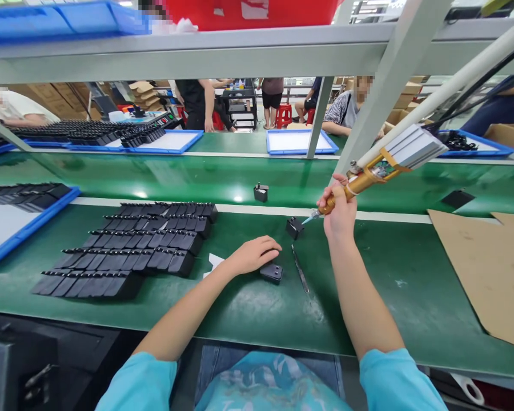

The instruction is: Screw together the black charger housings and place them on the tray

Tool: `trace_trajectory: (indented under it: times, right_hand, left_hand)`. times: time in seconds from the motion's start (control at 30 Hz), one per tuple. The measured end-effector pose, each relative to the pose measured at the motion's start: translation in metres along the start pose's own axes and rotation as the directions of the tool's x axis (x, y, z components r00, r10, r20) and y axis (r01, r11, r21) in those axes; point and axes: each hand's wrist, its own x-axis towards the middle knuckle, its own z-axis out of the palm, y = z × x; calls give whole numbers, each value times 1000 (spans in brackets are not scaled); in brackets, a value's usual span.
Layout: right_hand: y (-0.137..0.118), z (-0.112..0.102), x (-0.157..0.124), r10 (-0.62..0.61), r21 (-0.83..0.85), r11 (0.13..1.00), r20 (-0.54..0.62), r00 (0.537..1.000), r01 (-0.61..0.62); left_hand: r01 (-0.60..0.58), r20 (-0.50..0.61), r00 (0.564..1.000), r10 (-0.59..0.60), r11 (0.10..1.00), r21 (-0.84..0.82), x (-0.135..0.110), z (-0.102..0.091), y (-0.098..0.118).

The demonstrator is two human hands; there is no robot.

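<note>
My right hand is wrapped round a gold-coloured dispensing gun that has a tapered pale blue nozzle. The nozzle's tip meets, or nearly meets, the upper side of a small black box-shaped part standing on the green bench. To the left, my left hand lies low over the bench, fingers stretched out. A dark oblong part with small holes lies just under and beside its fingers; whether they touch is unclear. Metal tweezers rest between my two hands.
Several rows of black parts cover the bench at left. Behind them is a blue-rimmed tray. One black part sits on the green belt. Cardboard lies at right. A slanted post rises ahead; people work beyond.
</note>
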Motion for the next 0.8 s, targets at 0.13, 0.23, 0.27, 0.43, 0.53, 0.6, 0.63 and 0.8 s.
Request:
trace_trajectory:
  times: [0.13, 0.23, 0.27, 0.43, 0.53, 0.6, 0.63, 0.8]
  right_hand:
    - [-1, -1, 0, 10, 7, 1000, 1, 1000, -10]
    - [-1, -2, 1, 13, 9, 1000, 8, 1000, -13]
    - [0, -2, 1, 9, 9, 1000, 7, 1000, -9]
    - [0, -2, 2, 12, -5, 1000, -9, 1000, -12]
    - [0, -2, 1, 22, 4, 1000, -18, 1000, -22]
    - [0, -1, 1, 24, 11, 1000, -19, 1000, -23]
    - [0, -1, 1, 24, 13, 1000, -20, 1000, -23]
    - [-1, -2, 2, 26, -6, 1000, -29, 999, -26]
  left_hand:
    - [-122, -9, 992, 124, 988, 97, -19, -9, 12]
    - [-202, -18, 977, 211, 954, 222, -30, 1, 15]
    - [-211, -26, 974, 224, 947, 241, -32, 6, 15]
    - [-182, -86, 975, 205, 959, 217, -26, 26, 9]
    - [-174, -99, 975, 197, 964, 199, -24, 28, 10]
    - [-178, -116, 972, 205, 962, 208, -25, 29, 10]
    - [-184, -125, 969, 214, 959, 216, -25, 30, 10]
    - [-244, -202, 932, 301, 933, 263, -25, 40, 4]
